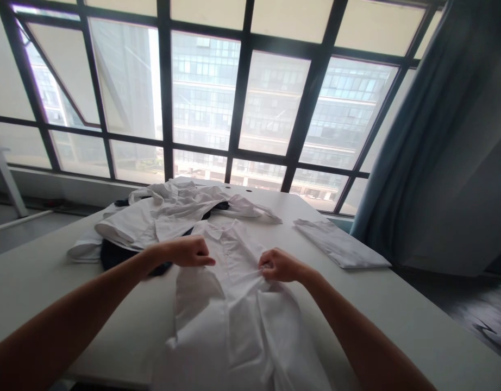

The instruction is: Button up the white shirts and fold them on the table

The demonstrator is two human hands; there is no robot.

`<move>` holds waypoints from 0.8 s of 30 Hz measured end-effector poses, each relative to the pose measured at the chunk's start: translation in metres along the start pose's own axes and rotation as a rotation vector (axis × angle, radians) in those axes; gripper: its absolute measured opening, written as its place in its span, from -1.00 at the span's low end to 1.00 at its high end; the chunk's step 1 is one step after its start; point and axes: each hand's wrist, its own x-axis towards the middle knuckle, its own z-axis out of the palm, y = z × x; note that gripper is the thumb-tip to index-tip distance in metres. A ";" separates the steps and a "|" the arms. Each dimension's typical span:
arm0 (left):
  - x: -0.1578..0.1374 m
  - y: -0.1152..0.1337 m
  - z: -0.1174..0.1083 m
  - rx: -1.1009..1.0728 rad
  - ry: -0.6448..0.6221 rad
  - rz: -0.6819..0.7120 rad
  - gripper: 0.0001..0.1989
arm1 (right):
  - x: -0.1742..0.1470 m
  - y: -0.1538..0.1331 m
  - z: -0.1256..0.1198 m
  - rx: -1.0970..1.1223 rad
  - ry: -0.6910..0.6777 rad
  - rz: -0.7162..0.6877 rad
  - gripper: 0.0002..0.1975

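Observation:
A white collared shirt (242, 331) lies front side up, its collar toward the window and its lower part running down toward me past the table's near edge. My left hand (191, 252) is closed at the shirt's left side, just below the collar, fingers curled and thumb pointing inward. On the opposite side my right hand (281, 265) pinches a gathered bit of the shirt's fabric. Creases run from that grip across the chest. Both hands are at about the same height on the shirt, and the button strip runs between them.
A loose pile of white shirts (152, 217), with dark cloth (116, 255) under it, lies at the back left of the white table (124, 326). To the right rests a flat folded white garment (342, 244). Beyond are large windows and a blue-grey curtain (409, 152).

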 end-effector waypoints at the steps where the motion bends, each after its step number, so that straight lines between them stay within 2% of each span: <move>1: -0.005 -0.004 -0.012 0.013 -0.113 -0.069 -0.57 | -0.006 0.009 -0.011 0.001 -0.046 0.073 -0.79; 4: -0.017 -0.016 -0.037 0.017 -0.305 -0.268 -0.76 | -0.026 0.038 -0.040 -0.101 -0.081 0.382 -0.82; 6: -0.019 -0.015 -0.038 0.022 -0.308 -0.322 -0.87 | -0.037 0.049 -0.049 -0.183 -0.027 0.503 -0.83; 8: -0.017 -0.002 -0.027 0.040 -0.245 -0.272 -0.86 | -0.041 0.046 -0.051 -0.148 0.025 0.412 -0.79; 10: -0.013 0.018 -0.010 0.010 -0.225 -0.146 -0.84 | -0.040 0.031 -0.045 -0.011 0.018 0.219 -0.65; 12: -0.009 0.040 0.009 -0.094 -0.356 -0.010 -0.80 | -0.034 0.007 -0.033 0.109 -0.062 0.086 -0.44; 14: -0.008 0.056 0.025 -0.136 -0.487 0.083 -0.78 | -0.027 -0.018 -0.018 0.176 -0.172 0.011 -0.29; 15: -0.007 0.060 0.031 -0.136 -0.534 0.110 -0.79 | -0.023 -0.029 -0.010 0.201 -0.234 -0.026 -0.30; 17: -0.008 0.064 0.036 -0.143 -0.591 0.125 -0.83 | -0.018 -0.044 -0.001 0.257 -0.359 -0.090 -0.45; 19: -0.009 0.064 0.029 -0.194 -0.618 0.101 -0.91 | -0.017 -0.046 -0.003 0.315 -0.432 -0.128 -0.61; 20: -0.011 0.063 0.022 -0.230 -0.614 0.102 -0.96 | -0.020 -0.042 -0.010 0.357 -0.426 -0.130 -0.65; 22: -0.016 0.060 -0.001 -0.313 -0.574 0.154 -0.90 | -0.032 -0.020 -0.034 0.469 -0.281 -0.092 -0.65; 24: -0.024 0.052 -0.031 -0.422 -0.478 0.256 -0.75 | -0.050 0.015 -0.062 0.616 0.115 -0.007 -0.63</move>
